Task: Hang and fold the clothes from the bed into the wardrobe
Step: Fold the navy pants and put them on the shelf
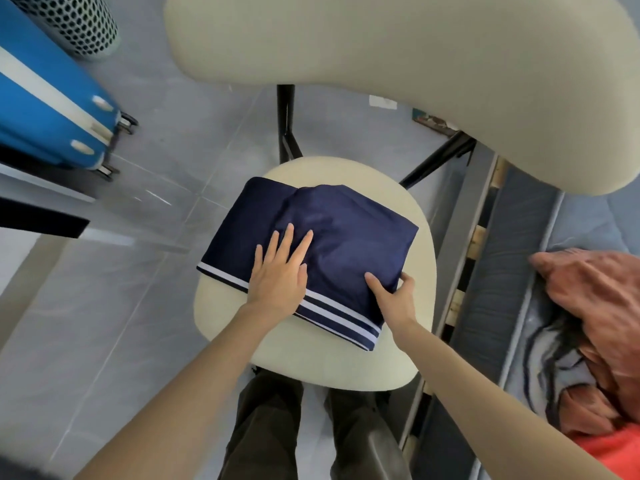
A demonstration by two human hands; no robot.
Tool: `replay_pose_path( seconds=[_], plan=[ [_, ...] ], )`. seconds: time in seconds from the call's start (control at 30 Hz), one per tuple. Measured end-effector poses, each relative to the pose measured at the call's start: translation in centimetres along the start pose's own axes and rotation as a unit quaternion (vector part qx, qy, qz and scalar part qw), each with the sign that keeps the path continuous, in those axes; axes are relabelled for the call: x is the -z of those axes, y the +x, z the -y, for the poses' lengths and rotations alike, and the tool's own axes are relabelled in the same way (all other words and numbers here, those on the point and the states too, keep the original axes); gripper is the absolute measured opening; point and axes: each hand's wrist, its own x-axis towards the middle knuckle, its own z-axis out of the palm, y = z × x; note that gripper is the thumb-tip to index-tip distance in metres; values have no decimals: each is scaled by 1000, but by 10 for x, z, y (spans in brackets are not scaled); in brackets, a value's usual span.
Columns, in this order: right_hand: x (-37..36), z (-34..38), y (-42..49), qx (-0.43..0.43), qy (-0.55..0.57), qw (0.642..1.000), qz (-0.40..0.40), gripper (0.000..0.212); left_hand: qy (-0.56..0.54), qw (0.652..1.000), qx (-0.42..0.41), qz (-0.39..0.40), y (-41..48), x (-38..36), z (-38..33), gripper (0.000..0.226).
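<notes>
Head view: you've got the navy garment (346, 233) folded on the chair seat (311, 362), and both hands are on it.
Your left hand (277, 282) lies flat with its fingers straight and spread, pressing the cloth near the white-striped hem, most likely to pin the fold so the slippery fabric doesn't spring open. Your right hand (394, 297) grips the near right edge with the forefinger on top and the thumb at the side, and its other fingers are hidden. That looks like a hold for squaring the corner or lifting the bundle. The seat serves as your folding spot, just beside the bed (512, 251), where a rust-coloured pile of clothes (595, 306) waits. No wardrobe is in sight, so my read is that putting this one away comes next.
</notes>
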Motion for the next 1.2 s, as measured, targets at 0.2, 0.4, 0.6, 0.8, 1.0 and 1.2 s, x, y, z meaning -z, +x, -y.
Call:
replay_pose_path(
  seconds=[0.2,0.4,0.6,0.8,1.0,1.2],
  plan=[
    [13,6,6,38,6,999,35,45,-52,996,8,69,4,-2,6,58],
    [71,26,-15,159,33,987,-17,28,-286,949,35,129,-5,-12,-47,55],
    [132,35,-38,229,-25,969,-85,32,-444,876,65,174,-17,-34,-112,50],
    [101,65,-72,261,-85,961,-10,51,-460,875,101,113,-35,-17,-93,42],
    [-8,84,-101,238,-74,950,188,48,-619,748,236,33,-56,32,-9,34],
    [-51,65,-87,260,-107,958,57,29,-591,742,313,30,-56,49,53,46]
  ],
)
